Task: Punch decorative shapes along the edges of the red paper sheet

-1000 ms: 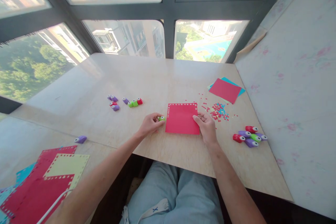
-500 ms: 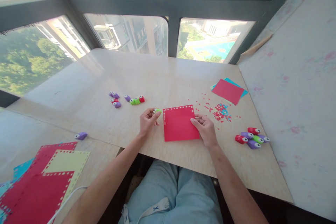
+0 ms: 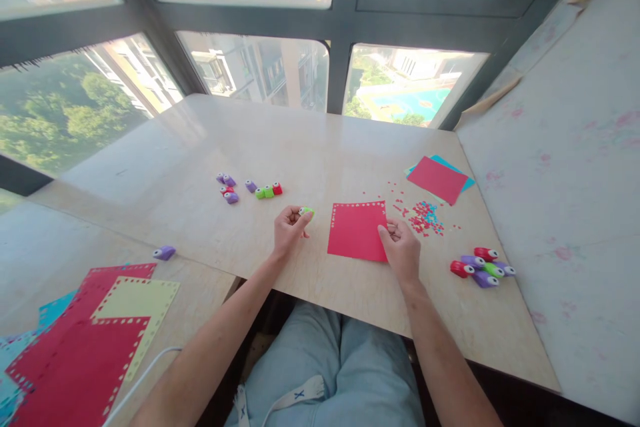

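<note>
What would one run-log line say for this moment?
left hand: holds green punch | right hand: pinches red sheet by its right edge | sheet flat on table

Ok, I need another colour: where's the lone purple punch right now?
In the head view the lone purple punch lies on the table far to the left, apart from both hands, just beyond the punched paper sheets.

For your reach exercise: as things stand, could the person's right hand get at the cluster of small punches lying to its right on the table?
Probably yes. The right hand rests on the red sheet's edge, and only bare table lies between it and the cluster of punches.
</note>
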The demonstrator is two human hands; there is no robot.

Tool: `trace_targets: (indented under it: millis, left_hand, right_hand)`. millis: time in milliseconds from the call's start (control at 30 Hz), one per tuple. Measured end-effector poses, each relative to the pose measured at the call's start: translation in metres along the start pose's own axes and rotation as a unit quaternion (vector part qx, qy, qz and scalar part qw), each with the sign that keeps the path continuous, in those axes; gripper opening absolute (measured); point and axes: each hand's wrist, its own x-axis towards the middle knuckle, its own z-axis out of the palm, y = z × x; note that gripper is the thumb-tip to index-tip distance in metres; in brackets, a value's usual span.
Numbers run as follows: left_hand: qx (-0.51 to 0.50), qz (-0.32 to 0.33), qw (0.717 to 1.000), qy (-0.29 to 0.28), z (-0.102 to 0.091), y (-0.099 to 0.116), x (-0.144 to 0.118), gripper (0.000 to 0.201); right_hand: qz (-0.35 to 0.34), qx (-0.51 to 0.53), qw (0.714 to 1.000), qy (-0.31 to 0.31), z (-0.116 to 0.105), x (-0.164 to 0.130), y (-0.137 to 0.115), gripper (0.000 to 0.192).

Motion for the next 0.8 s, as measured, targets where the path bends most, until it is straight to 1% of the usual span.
trace_targets:
  millis: [67, 167, 233, 267, 333, 367, 433, 500, 567, 700, 800]
  left_hand:
    - [0.000, 0.000, 1.000, 0.004, 0.001, 0.001, 0.000, 0.033]
    - [0.002, 0.001, 1.000, 0.010, 0.002, 0.002, -0.001, 0.034]
    - [0.004, 0.003, 1.000, 0.014, 0.004, 0.004, -0.002, 0.034]
    - [0.006, 0.003, 1.000, 0.015, 0.004, 0.004, -0.002, 0.034]
    - [0.007, 0.001, 1.000, 0.017, 0.004, 0.005, -0.002, 0.035]
    - [0.006, 0.000, 1.000, 0.018, 0.004, 0.005, -0.002, 0.035]
    - [-0.001, 0.000, 1.000, 0.020, 0.004, 0.005, -0.002, 0.036]
    - [-0.017, 0.001, 0.999, 0.030, 0.004, 0.005, -0.003, 0.037]
    - [-0.036, 0.004, 0.998, 0.044, 0.004, 0.005, -0.005, 0.038]
    - [-0.052, 0.011, 0.996, 0.073, 0.007, 0.007, -0.015, 0.041]
    - [-0.015, 0.022, 0.995, 0.091, 0.012, 0.007, -0.026, 0.043]
  right_hand:
    - [0.006, 0.005, 0.998, 0.069, -0.010, 0.005, 0.004, 0.043]
    - [0.022, 0.022, 0.981, 0.192, -0.026, 0.013, 0.011, 0.038]
    - [0.048, 0.066, 0.968, 0.239, -0.032, 0.015, 0.015, 0.036]
    - [0.062, 0.097, 0.962, 0.246, -0.034, 0.016, 0.016, 0.036]
    - [0.085, 0.162, 0.957, 0.226, -0.032, 0.015, 0.018, 0.039]
    - [0.091, 0.185, 0.958, 0.199, -0.029, 0.013, 0.018, 0.040]
    - [0.094, 0.204, 0.967, 0.118, -0.021, 0.008, 0.017, 0.040]
    - [0.081, 0.192, 0.978, 0.027, -0.012, 0.002, 0.013, 0.038]
    - [0.050, 0.162, 0.985, -0.031, -0.005, -0.004, 0.008, 0.034]
    - [-0.008, 0.117, 0.991, -0.072, 0.002, -0.012, 0.002, 0.028]
    - [-0.027, 0.091, 0.992, -0.078, 0.005, -0.013, 0.002, 0.026]
